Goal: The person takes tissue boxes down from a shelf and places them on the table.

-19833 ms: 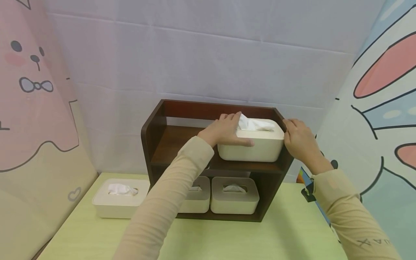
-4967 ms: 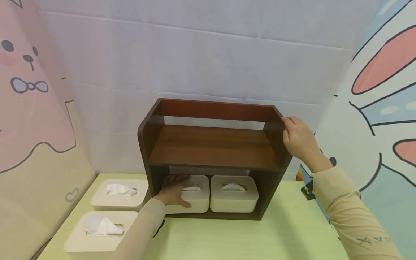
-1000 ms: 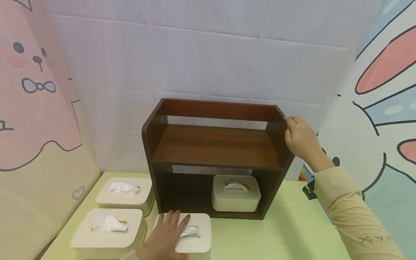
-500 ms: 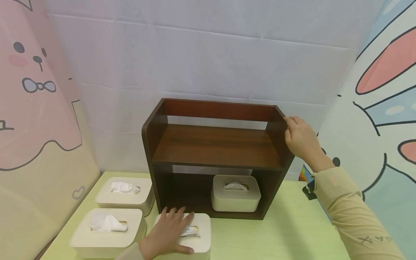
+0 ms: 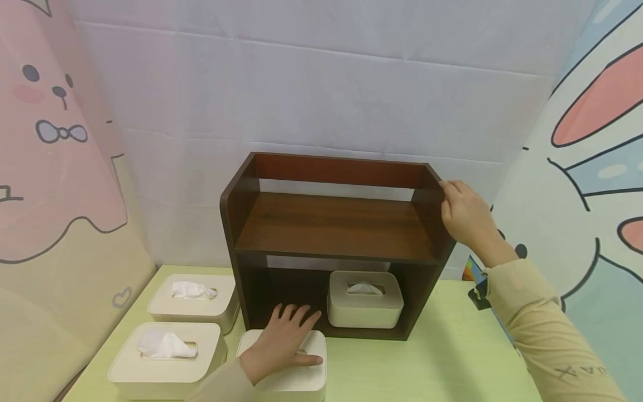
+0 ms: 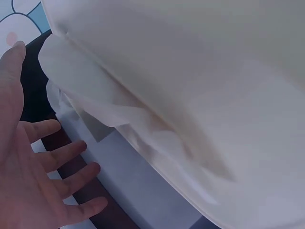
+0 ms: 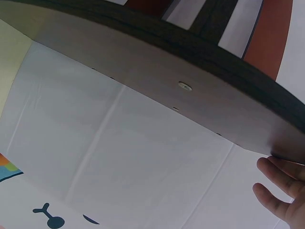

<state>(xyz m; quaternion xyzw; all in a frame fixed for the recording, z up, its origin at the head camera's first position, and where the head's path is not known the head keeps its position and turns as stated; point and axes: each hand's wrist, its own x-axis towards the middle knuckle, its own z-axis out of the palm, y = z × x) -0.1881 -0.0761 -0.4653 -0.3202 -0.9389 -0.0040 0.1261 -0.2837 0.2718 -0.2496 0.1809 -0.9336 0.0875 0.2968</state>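
My left hand (image 5: pixel 283 340) hovers over a cream tissue box (image 5: pixel 298 382) in front of the shelf, fingers spread and straight. In the left wrist view that box's lid (image 6: pixel 228 86) and its white tissue (image 6: pixel 128 119) lie beside the open fingers, with nothing held. At the upper right side panel of the dark brown two-tier shelf (image 5: pixel 331 223), my right hand (image 5: pixel 467 218) holds the edge. Its fingers (image 7: pixel 274 174) show against the panel's outer face (image 7: pixel 143 62) in the right wrist view; the thumb is partly hidden.
Two more tissue boxes, a front one (image 5: pixel 166 373) and a back one (image 5: pixel 193 306), stand on the light green table (image 5: pixel 382 374) at left. Another tissue box (image 5: pixel 365 312) sits in the shelf's lower right. Cartoon-printed cloths flank both sides, and a pale cloth (image 5: pixel 321 84) hangs behind.
In the last second my left hand shifted right and forward off the tissue box. Since 5.0 s ago that box came out of the lower shelf onto the table. The right hand stays put.
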